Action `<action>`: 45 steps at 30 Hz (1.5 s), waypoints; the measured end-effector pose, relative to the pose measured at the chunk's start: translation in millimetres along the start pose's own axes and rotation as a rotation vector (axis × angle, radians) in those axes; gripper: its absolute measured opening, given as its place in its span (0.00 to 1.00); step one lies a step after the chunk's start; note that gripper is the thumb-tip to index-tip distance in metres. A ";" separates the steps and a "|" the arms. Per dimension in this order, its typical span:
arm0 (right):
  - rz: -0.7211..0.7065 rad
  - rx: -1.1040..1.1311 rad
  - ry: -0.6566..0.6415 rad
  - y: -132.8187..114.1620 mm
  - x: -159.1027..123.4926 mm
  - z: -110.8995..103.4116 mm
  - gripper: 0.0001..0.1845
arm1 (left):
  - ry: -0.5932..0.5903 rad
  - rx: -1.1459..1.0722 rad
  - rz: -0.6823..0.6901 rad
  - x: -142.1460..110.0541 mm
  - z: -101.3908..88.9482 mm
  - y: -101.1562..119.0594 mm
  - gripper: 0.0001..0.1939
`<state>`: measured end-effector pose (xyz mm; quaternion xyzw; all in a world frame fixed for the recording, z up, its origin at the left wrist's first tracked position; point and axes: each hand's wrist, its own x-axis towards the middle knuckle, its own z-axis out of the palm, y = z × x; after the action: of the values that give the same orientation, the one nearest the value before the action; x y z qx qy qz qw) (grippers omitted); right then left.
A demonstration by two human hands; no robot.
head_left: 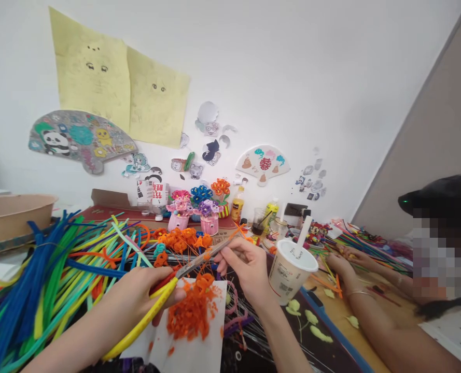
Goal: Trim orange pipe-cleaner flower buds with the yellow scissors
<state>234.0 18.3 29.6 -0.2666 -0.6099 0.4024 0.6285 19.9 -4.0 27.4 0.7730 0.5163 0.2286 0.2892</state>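
My left hand [152, 290] is closed around a pair of scissors [195, 265] with yellow and red handles. Their blades point up and right, toward my right hand. With fingertips pinched together, my right hand [243, 264] holds an orange pipe cleaner [238, 229] beside the blade tips. Whether the blades touch it, I cannot tell. Below the blades, a pile of orange fuzz clippings [189, 316] lies on a white sheet of paper [210, 355]. Behind the scissors stand several orange pipe-cleaner flowers [181, 239] on thin stems.
Bundled pipe cleaners [31, 290] in many colours cover the left side. A lidded paper cup [290, 272] with a straw stands right of my right hand. Finished flower pots [209, 224] and bottles [237, 204] line the wall. At right, another person's hands [343, 269] work at the table.
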 end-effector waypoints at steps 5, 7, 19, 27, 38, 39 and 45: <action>0.001 -0.005 0.008 0.2 0.1 -0.2 0.10 | -0.014 -0.042 -0.031 1.0 3.2 1.9 0.18; 0.001 -0.004 0.008 0.9 0.1 -0.6 0.10 | -0.026 -0.071 -0.043 0.9 5.1 1.9 0.18; -0.015 0.044 0.011 4.7 -0.2 -1.1 0.08 | -0.052 -0.087 -0.045 0.3 3.1 3.6 0.20; -0.011 0.025 0.008 3.6 0.3 -0.9 0.09 | -0.105 -0.167 -0.055 -1.4 3.7 4.5 0.20; -0.009 0.013 -0.002 4.0 -0.2 -1.3 0.09 | -0.137 -0.298 -0.119 -4.1 5.3 8.8 0.18; -0.011 0.011 0.001 4.1 0.1 -1.2 0.09 | -0.137 -0.301 -0.128 -3.8 5.7 8.2 0.18; -0.010 0.013 0.014 5.3 1.6 -0.3 0.10 | -0.128 -0.288 -0.141 -2.8 7.8 4.3 0.17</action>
<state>233.2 22.5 26.0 -0.2621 -0.6042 0.4015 0.6364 26.8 -9.5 24.5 0.6984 0.5119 0.2295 0.4445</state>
